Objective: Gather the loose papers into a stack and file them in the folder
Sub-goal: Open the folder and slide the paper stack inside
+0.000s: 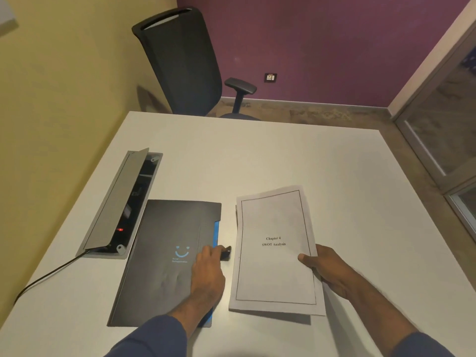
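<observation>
While your right hand [325, 270] grips the stack of papers [275, 251] by its right edge, your left hand [210, 271] pinches the closed black folder [164, 253] at its clasp.

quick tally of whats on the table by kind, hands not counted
Folder, black, closed: 1
Paper stack, held by the right hand: 1
Small black clasp at the left hand fingertips: 1
Cable box, lid raised: 1
Cable: 1
Total: 5
</observation>
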A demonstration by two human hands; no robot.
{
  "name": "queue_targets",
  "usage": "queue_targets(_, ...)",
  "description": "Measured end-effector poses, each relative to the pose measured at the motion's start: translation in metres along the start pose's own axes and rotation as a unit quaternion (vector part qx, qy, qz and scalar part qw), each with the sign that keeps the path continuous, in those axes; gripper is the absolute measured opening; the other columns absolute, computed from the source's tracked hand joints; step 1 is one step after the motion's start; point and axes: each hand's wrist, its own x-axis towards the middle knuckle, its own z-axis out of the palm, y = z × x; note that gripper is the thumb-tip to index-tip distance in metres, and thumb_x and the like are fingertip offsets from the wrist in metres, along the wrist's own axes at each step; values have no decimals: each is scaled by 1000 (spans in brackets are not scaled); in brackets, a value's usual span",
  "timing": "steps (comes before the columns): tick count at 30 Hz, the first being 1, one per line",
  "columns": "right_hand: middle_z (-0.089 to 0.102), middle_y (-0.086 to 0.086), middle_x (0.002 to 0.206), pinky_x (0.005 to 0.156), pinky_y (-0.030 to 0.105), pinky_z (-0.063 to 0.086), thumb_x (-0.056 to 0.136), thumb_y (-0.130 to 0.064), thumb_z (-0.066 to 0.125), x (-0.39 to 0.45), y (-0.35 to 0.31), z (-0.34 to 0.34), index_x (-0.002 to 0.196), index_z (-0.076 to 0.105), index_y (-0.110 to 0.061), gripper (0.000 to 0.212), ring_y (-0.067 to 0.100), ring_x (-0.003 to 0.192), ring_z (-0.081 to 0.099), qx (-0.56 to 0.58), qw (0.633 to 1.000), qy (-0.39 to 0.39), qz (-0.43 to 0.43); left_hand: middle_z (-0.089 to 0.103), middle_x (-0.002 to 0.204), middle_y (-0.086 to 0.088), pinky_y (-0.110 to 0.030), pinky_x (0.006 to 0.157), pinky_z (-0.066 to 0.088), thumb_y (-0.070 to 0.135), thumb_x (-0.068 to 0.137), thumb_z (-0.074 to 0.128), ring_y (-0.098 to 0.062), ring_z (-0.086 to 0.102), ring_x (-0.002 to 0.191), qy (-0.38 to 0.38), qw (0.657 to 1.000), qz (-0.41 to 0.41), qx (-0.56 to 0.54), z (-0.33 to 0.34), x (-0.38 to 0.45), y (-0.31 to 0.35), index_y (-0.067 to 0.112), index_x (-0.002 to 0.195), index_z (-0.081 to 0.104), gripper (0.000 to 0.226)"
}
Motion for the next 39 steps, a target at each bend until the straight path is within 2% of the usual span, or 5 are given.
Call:
queue_targets(6, 75, 17, 107, 95, 51, 52, 92, -11, 64, -5, -13, 6, 117, 67, -6, 25, 38, 101, 70, 81, 995, -18, -50, 58, 106, 1, -30, 78, 46, 2, 90, 47, -21, 54, 97, -57, 998, 17, -3, -1, 3, -4, 14, 108, 62, 27)
queue_targets(12, 73, 3, 80, 61, 24, 49, 92, -4, 62, 3, -17, 27, 108, 67, 0, 17, 16, 65, 63, 31, 999, 17, -40, 61, 100, 0, -34, 80, 54, 26, 96, 51, -19, 59, 92, -66, 995, -4, -75, -14, 7, -8, 19, 104, 62, 14)
queue_targets(22, 52, -5, 57, 52, 25, 35, 89, -5, 58, 15, -12, 38, 64, 55, -17, 28, 13, 52, 45, -141, 985, 75, -59, 6, 165, -13, -63, 115, 19, 85, 57, 62, -54, 8, 147, -100, 962, -205, 151, -27, 12, -33, 28, 155, 7, 126)
queue_targets(31, 57, -3, 63, 57, 27, 39, 89, -7, 59, 17, -11, 39, 72, 62, -14, 19, 14, 57, 51, -149, 983, 72, -74, 10, 164, -22, -47, 106, 45, 57, 77, 70, -42, 45, 135, -149, 962, -152, 174, -47, 15, -13, 20, 150, 22, 95)
queue_targets(39, 57, -5, 63, 58, 28, 38, 89, -10, 57, 12, -19, 40, 70, 61, -17, 21, 16, 59, 50, -168, 979, 57, -102, 11, 162, -29, -27, 53, 45, 6, 97, 46, -17, 63, 66, -193, 907, 33, 374, -67, 12, 23, 9, 147, 40, 50)
